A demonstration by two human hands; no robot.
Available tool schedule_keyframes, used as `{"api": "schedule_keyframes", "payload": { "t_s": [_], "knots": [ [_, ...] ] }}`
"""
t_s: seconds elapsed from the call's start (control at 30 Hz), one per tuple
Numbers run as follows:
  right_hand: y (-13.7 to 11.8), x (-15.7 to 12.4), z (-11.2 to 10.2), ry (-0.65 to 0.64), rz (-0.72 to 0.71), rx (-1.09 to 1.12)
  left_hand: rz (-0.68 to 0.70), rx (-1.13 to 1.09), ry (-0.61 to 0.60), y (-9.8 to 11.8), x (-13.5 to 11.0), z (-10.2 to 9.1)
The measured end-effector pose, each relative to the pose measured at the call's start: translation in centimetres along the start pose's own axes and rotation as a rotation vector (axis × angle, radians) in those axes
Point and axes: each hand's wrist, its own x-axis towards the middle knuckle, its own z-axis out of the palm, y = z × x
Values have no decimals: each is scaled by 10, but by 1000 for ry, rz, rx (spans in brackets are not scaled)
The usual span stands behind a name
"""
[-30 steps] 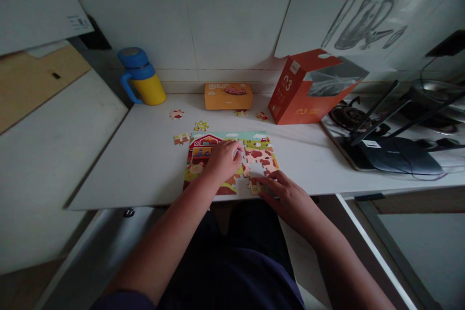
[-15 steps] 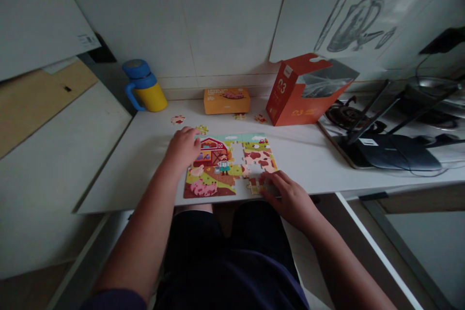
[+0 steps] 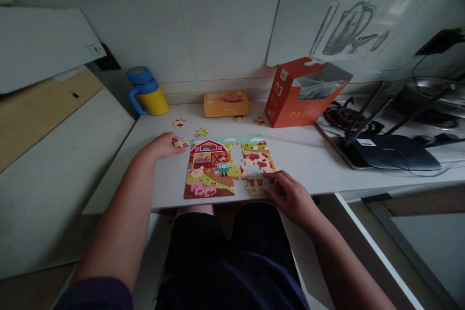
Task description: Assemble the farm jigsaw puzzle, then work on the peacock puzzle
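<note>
A partly assembled farm jigsaw puzzle (image 3: 214, 167) lies on the white counter (image 3: 308, 155) near its front edge. My left hand (image 3: 163, 145) is to the left of the puzzle, its fingers closed in a pinch on a loose puzzle piece (image 3: 180, 143). My right hand (image 3: 290, 193) rests at the puzzle's lower right corner, fingers spread and touching the pieces there. Several more loose pieces lie beyond the puzzle, one (image 3: 201, 132) just past my left hand and another (image 3: 178, 122) farther back.
A yellow mug with a blue lid (image 3: 147, 92) stands at the back left. A small orange box (image 3: 225, 103) and a bigger open orange carton (image 3: 301, 94) sit along the wall. A black router (image 3: 395, 150) and a gas stove (image 3: 348, 114) are on the right.
My left hand left the middle of the puzzle, moved left and closed on a loose piece beside it. My right hand stayed at the lower right corner. The camera shifted slightly.
</note>
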Motion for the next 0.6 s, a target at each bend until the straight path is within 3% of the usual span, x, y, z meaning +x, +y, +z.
{"api": "schedule_keyframes", "payload": {
  "t_s": [0.13, 0.27, 0.4, 0.6],
  "knots": [
    [-1, 0, -1, 0, 1, 11, -25, -330, 19, 7, 2, 3],
    [2, 0, 1, 5, -7, 11, 53, -562, 29, 40, -4, 12],
    [3, 1, 2, 0, 0, 10, 252, -654, -37, 84, -10, 28],
    [0, 2, 1, 7, 10, 22, 363, -619, -157, 138, -7, 63]
  ]
}}
